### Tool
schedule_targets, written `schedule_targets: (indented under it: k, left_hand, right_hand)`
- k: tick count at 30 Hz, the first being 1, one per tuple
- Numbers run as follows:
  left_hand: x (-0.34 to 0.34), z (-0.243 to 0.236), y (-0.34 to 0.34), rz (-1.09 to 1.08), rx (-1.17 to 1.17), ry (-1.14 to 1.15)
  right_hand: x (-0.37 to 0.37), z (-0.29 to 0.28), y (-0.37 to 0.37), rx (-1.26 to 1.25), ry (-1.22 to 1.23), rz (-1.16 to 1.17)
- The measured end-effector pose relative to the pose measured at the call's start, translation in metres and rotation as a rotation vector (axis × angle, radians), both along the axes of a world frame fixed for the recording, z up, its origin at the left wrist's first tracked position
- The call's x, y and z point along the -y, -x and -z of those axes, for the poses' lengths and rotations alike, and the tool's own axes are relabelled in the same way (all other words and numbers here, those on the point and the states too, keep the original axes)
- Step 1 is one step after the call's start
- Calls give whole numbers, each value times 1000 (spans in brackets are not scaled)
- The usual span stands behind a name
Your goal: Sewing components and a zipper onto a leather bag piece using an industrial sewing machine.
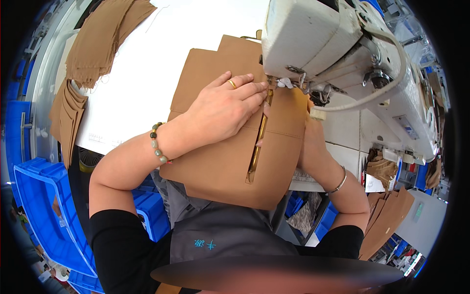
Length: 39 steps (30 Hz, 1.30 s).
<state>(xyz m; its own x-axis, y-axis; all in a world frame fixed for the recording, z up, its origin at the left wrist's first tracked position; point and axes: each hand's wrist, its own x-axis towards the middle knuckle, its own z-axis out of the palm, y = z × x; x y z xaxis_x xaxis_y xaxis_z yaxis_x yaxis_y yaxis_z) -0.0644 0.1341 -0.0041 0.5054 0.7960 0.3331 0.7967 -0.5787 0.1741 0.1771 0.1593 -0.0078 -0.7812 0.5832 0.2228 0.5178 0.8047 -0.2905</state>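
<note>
A brown bag panel (pixel 220 161), with notched corners and a stitched seam, lies partly under the sewing machine head (pixel 313 44). A gold-toothed zipper (pixel 261 132) is set in a long slot in the panel, its upper end close to the needle area. My left hand (pixel 230 105) rests flat on the panel left of the zipper, fingers stretched toward the presser foot. My right hand (pixel 311 142) reaches beneath the panel's right side, mostly hidden. Bits of skin show through the zipper slot, apparently its fingertips. Its grip cannot be made out.
Stacked brown pieces (pixel 98 41) lie on the white table (pixel 142 93) at far left, more (pixel 68 112) at its edge. Blue crates (pixel 49 210) stand at lower left. Brown panels (pixel 389 215) lean at lower right. A pale hose (pixel 377 100) loops from the machine.
</note>
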Motion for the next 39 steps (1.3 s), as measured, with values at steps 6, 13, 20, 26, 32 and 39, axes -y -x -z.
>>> schedule_targets:
  k: [6, 13, 20, 26, 32, 39]
  left_hand:
    - [-2, 1, -1, 4, 12, -5]
    - [-1, 1, 3, 4, 33, -5]
    - [-2, -4, 4, 35, 78, 39]
    - [-4, -6, 5, 52, 71, 54]
    - [-2, -8, 3, 34, 52, 53]
    - [2, -7, -2, 2, 66, 43]
  right_hand:
    - [-4, 0, -1, -138, 1, -62]
    - [-11, -43, -19, 57, 96, -42]
    - [-11, -51, -31, -92, -125, 337]
    - [-5, -20, 0, 2, -90, 40]
    - [-11, -12, -2, -22, -144, -12]
    - [-12, -11, -6, 25, -142, -13]
